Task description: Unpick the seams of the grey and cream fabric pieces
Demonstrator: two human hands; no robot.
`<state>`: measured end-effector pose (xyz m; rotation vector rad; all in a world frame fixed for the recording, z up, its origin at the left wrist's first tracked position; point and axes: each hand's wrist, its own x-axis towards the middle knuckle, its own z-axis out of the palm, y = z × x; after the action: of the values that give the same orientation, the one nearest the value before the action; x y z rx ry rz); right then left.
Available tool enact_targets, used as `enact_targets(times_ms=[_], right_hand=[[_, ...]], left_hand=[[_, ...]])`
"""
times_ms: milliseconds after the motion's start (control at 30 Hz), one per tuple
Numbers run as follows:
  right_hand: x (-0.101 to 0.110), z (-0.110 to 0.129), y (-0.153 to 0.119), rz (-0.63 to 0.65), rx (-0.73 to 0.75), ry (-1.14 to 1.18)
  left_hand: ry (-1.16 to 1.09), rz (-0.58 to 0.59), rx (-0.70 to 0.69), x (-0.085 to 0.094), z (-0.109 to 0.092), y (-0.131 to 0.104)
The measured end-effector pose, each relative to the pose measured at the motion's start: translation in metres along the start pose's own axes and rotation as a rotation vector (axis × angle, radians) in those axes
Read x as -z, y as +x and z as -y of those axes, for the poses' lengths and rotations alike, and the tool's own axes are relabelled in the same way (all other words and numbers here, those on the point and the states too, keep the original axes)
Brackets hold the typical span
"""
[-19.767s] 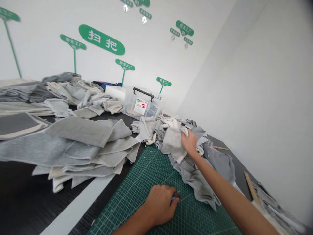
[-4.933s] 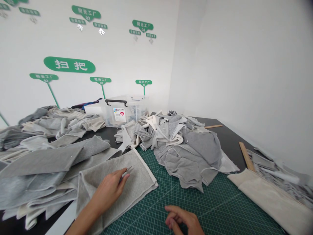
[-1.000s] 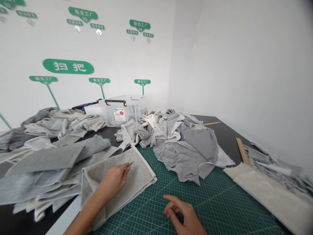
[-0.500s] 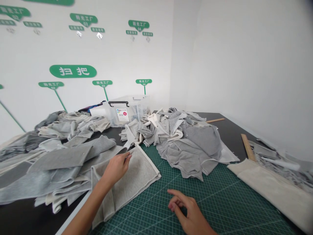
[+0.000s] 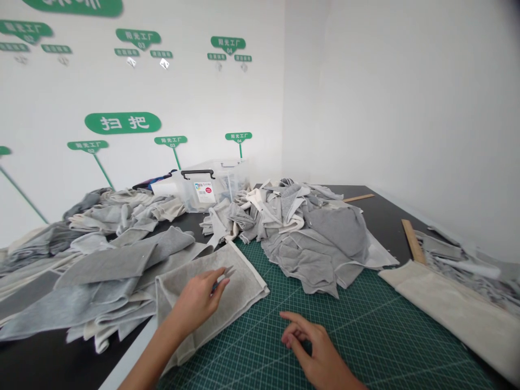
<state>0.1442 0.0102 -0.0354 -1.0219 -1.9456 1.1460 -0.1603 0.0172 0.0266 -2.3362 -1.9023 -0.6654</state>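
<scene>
My left hand (image 5: 203, 298) is closed around a pair of thread snips (image 5: 229, 271), whose pointed metal blades stick out past the fingertips. A bit of blue handle shows between the fingers. Beneath this hand a folded grey cloth (image 5: 244, 298) lies on the green cutting mat (image 5: 260, 346), its pale hemmed edge on the far right side. Over the mat, right of that cloth, my right hand (image 5: 311, 346) holds nothing; its index finger is extended, the other fingers curl loosely and the thumb stands apart.
Grey cloth pieces (image 5: 105, 265) are heaped at left, with a scrap pile (image 5: 320, 238) beyond the mat. A clear plastic box (image 5: 195, 203) stands at the back. To the right are a folded beige cloth (image 5: 447, 309) and a wooden ruler (image 5: 413, 241).
The snips' blades have come into view at my left fingertips, and that hand has shifted slightly right and nearer. My right hand has barely moved.
</scene>
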Motion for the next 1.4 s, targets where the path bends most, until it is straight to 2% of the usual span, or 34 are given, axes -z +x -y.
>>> enact_targets(times_ms=[67, 167, 300, 567, 800, 933, 1067, 1300, 1400], right_hand=[[0.000, 0.000, 0.000, 0.000, 0.003, 0.000], [0.000, 0.001, 0.000, -0.009, 0.004, -0.006], [0.001, 0.003, 0.000, 0.001, 0.012, 0.013], [0.000, 0.002, 0.000, 0.014, 0.049, 0.043], [0.000, 0.000, -0.001, -0.007, 0.041, 0.007], [0.000, 0.003, -0.001, -0.002, 0.035, -0.001], [0.001, 0.005, -0.001, -0.005, 0.021, -0.005], [0.000, 0.003, -0.001, -0.004, 0.039, 0.018], [0.000, 0.004, 0.000, 0.006, 0.040, 0.027]], left_hand=[[0.002, 0.011, 0.011, -0.001, 0.000, -0.006], [0.065, -0.009, 0.077, 0.001, 0.012, -0.010], [0.128, -0.012, 0.130, 0.003, 0.026, -0.003], [0.080, 0.013, 0.087, -0.003, 0.005, 0.015], [0.019, 0.035, 0.031, -0.002, -0.006, 0.009], [0.029, 0.097, 0.038, -0.004, -0.002, -0.002], [0.042, 0.070, 0.070, -0.004, 0.003, -0.009], [0.081, 0.070, 0.099, -0.006, 0.010, -0.003], [0.095, 0.027, 0.121, -0.007, 0.017, 0.000]])
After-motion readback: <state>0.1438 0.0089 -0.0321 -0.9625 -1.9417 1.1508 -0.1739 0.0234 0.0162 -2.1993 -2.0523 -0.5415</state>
